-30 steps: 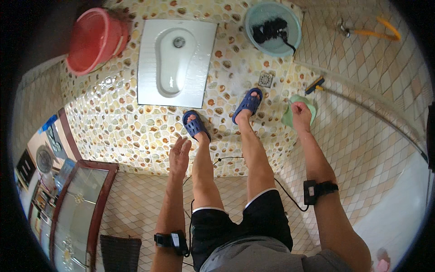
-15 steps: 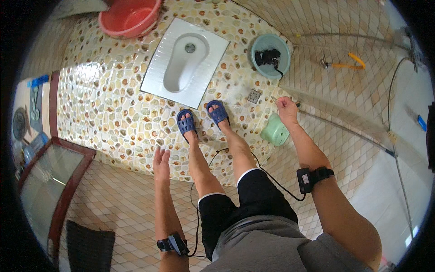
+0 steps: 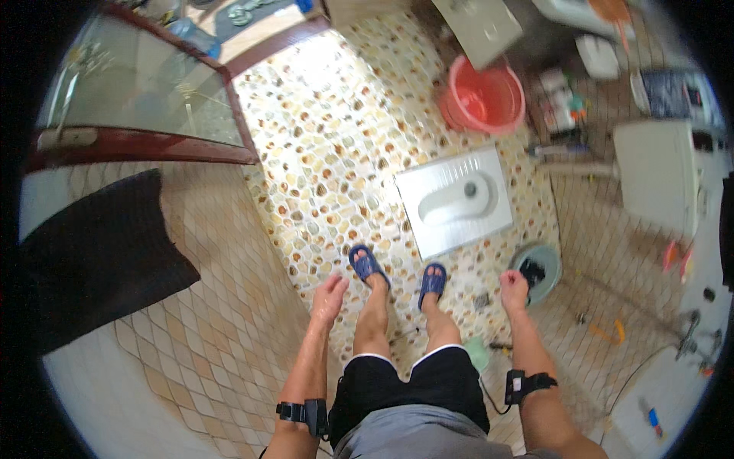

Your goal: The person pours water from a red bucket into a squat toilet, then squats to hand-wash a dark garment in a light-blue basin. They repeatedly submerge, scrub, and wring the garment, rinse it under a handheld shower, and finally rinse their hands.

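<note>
My right hand (image 3: 514, 291) is closed, its fingers curled together at the near left side of a grey-green bucket (image 3: 552, 284). Whatever those fingers may hold is too small to make out. Dark, wet-looking cloth (image 3: 533, 269) lies inside the bucket. My left hand (image 3: 329, 300) hangs over the pebble-patterned floor with its fingers stretched out and nothing in it. A navy slipper (image 3: 368, 264) is on my left foot, just right of that hand. Beside my right forearm, low down, is a pale green plastic stool (image 3: 477, 352), partly covered by my shorts.
A white squat toilet (image 3: 447, 203) is set in the floor ahead of my feet. Behind it stands a red tub (image 3: 485, 96) by a wall of tiles. At left, a brown-framed glass door (image 3: 145, 149) stands ajar, with a black mat (image 3: 115, 252) beside it. A floor drain (image 3: 481, 301) lies near the bucket.
My view has swung toward the left, bringing the door and the whole mat in. My right hand now appears right beside the bucket. The left hand stays empty.
</note>
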A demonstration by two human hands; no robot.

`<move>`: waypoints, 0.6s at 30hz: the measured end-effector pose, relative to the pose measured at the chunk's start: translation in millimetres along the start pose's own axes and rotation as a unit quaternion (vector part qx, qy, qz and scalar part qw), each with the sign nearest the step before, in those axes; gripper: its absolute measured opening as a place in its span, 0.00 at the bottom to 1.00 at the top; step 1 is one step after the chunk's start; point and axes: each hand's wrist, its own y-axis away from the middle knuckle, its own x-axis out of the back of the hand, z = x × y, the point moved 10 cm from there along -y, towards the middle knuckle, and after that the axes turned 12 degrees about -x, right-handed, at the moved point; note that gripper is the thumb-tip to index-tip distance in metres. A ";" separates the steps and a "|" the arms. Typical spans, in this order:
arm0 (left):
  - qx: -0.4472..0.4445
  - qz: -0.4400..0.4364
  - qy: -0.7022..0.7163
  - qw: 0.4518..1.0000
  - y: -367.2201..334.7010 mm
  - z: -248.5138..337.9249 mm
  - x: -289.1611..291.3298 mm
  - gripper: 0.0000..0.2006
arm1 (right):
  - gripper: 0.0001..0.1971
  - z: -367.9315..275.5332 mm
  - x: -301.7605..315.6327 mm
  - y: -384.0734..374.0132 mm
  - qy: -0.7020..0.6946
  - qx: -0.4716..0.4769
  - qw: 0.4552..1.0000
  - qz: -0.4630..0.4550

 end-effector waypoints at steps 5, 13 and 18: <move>-0.103 0.025 0.016 0.994 -8.7 54.9 45.2 0.24 | 0.09 -105.8 -33.4 -4.7 0.007 0.045 0.999 -0.025; -0.048 -0.004 0.129 0.990 -64.4 122.4 66.9 0.24 | 0.07 -233.6 -92.8 -42.2 -0.076 0.034 0.992 -0.092; -0.089 -0.037 -0.027 0.995 -129.1 192.6 57.4 0.31 | 0.06 -327.7 -118.9 -83.0 -0.113 0.070 0.985 -0.108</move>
